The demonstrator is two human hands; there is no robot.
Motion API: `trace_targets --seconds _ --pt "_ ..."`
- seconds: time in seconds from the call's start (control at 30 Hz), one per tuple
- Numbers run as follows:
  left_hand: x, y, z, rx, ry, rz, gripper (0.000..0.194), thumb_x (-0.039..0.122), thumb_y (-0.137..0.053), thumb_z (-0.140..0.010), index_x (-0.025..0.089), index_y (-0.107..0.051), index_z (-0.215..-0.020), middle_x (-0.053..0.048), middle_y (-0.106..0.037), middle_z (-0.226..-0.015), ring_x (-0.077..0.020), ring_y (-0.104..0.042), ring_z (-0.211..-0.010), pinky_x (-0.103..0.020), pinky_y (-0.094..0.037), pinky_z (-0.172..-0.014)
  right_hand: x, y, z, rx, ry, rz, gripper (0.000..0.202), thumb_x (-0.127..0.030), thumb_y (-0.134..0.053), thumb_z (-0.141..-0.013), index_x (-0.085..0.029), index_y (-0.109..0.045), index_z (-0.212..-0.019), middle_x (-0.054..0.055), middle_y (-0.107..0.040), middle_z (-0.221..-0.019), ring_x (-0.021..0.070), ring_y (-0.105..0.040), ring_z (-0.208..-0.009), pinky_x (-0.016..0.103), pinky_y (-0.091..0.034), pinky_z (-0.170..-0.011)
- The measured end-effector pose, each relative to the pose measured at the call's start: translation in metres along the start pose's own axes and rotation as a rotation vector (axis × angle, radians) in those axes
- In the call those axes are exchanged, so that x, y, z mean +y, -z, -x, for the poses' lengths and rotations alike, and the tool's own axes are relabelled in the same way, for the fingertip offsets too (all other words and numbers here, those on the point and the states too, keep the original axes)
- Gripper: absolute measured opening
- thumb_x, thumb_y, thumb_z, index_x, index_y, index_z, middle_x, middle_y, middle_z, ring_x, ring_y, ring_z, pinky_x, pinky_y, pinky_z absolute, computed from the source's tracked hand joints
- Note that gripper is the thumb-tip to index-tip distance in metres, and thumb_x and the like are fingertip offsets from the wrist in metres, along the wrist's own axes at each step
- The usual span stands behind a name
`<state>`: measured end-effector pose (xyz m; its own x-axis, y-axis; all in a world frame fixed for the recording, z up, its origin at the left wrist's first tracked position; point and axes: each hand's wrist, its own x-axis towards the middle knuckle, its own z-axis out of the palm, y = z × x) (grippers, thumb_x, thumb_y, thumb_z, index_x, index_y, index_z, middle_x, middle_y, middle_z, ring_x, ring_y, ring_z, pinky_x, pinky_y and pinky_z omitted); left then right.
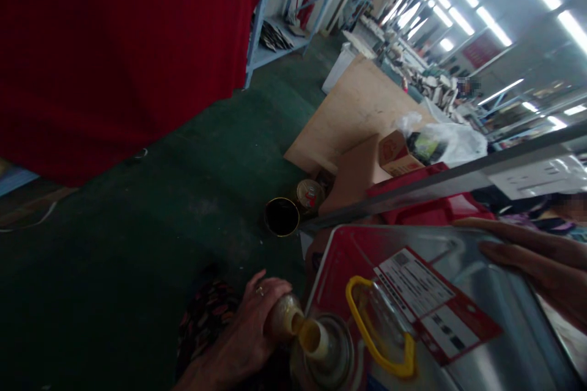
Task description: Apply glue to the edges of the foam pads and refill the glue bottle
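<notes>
At the bottom centre my left hand [259, 317], with a ring on one finger, is wrapped round a small cloudy bottle [285, 316]. The bottle's mouth meets the yellowish spout [314, 339] of a large metal can [509, 293], and amber liquid shows between the two. The can is tilted, with a yellow handle [380, 333] and a red and white label [435, 302] on its top. My right hand [541, 263] lies against the can's far side at the right edge, fingers stretched along the metal.
A dark round bucket [282, 217] and a lidded tin [310, 194] stand on the green floor. Beyond them are a wooden board [353, 110], a cardboard box [360, 174] and a grey metal bar [426, 180]. Red cloth [119, 55] hangs at the upper left beside a shelf [279, 58].
</notes>
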<state>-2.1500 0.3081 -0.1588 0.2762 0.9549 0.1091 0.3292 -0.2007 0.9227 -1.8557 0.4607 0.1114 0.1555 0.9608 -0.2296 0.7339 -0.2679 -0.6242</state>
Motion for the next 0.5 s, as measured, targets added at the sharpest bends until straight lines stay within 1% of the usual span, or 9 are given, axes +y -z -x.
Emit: trace_targets --seconds 0.07,0.13,0.2,0.27,0.33,0.4,0.5 --pt "0.009 0.002 -0.004 -0.006 0.004 0.032 0.046 0.025 -0.061 -0.074 0.022 -0.046 -0.118 -0.007 -0.061 -0.115 -0.0247 -0.055 -0.112 -0.051 -0.030 -0.107 -0.004 0.003 0.005 0.033 -0.039 -0.053 0.055 -0.050 -0.083 -0.045 -0.029 -0.073 -0.095 0.004 -0.074 -0.099 0.0268 -0.068 -0.088 0.020 -0.058 -0.064" --pt "0.019 0.003 -0.006 0.005 0.016 0.062 0.046 0.025 -0.062 -0.073 0.022 -0.049 -0.117 -0.008 -0.061 -0.115 -0.0250 -0.054 -0.110 -0.044 -0.040 -0.100 -0.006 0.007 0.011 0.071 -0.082 -0.115 0.056 -0.048 -0.084 -0.042 -0.028 -0.073 -0.094 0.006 -0.074 -0.095 0.0292 -0.069 -0.083 0.024 -0.059 -0.059" --pt "0.029 0.004 -0.009 0.015 0.028 0.065 0.046 0.024 -0.063 -0.073 0.022 -0.050 -0.117 -0.008 -0.060 -0.116 -0.0245 -0.054 -0.109 -0.039 -0.045 -0.095 -0.005 0.014 0.016 0.083 -0.113 -0.154 0.054 -0.046 -0.083 -0.045 -0.030 -0.072 -0.096 0.007 -0.075 -0.089 0.0297 -0.070 -0.075 0.028 -0.059 -0.052" --pt "0.040 0.005 -0.012 0.004 0.033 0.040 0.047 0.023 -0.064 -0.072 0.023 -0.050 -0.117 -0.007 -0.060 -0.116 -0.0242 -0.054 -0.109 -0.038 -0.046 -0.094 0.000 0.023 0.020 0.078 -0.124 -0.187 0.047 -0.042 -0.079 -0.052 -0.032 -0.071 -0.098 0.007 -0.075 -0.081 0.0293 -0.070 -0.066 0.031 -0.058 -0.046" --pt "0.049 0.006 -0.015 -0.026 0.031 -0.003 0.048 0.021 -0.064 -0.071 0.023 -0.049 -0.117 -0.007 -0.061 -0.115 -0.0247 -0.054 -0.109 -0.040 -0.045 -0.095 0.006 0.033 0.025 0.075 -0.119 -0.233 0.039 -0.037 -0.074 -0.059 -0.033 -0.071 -0.097 0.006 -0.075 -0.076 0.0294 -0.070 -0.063 0.033 -0.057 -0.046" --pt "0.057 0.007 -0.018 -0.043 0.001 -0.059 0.050 0.020 -0.064 -0.070 0.024 -0.048 -0.117 -0.007 -0.061 -0.115 -0.0258 -0.054 -0.111 -0.044 -0.042 -0.099 0.012 0.043 0.030 0.096 -0.105 -0.261 0.033 -0.033 -0.069 -0.063 -0.033 -0.071 -0.096 0.007 -0.075 -0.078 0.0297 -0.070 -0.065 0.035 -0.057 -0.047" --pt "0.064 0.005 -0.022 -0.036 -0.088 -0.135 0.058 0.022 -0.067 -0.067 0.027 -0.043 -0.120 -0.004 -0.062 -0.114 -0.0271 -0.055 -0.111 -0.051 -0.033 -0.105 0.018 0.053 0.036 0.152 -0.070 -0.239 0.030 -0.030 -0.064 -0.067 -0.030 -0.071 -0.097 0.009 -0.075 -0.083 0.0291 -0.071 -0.066 0.035 -0.056 -0.048"
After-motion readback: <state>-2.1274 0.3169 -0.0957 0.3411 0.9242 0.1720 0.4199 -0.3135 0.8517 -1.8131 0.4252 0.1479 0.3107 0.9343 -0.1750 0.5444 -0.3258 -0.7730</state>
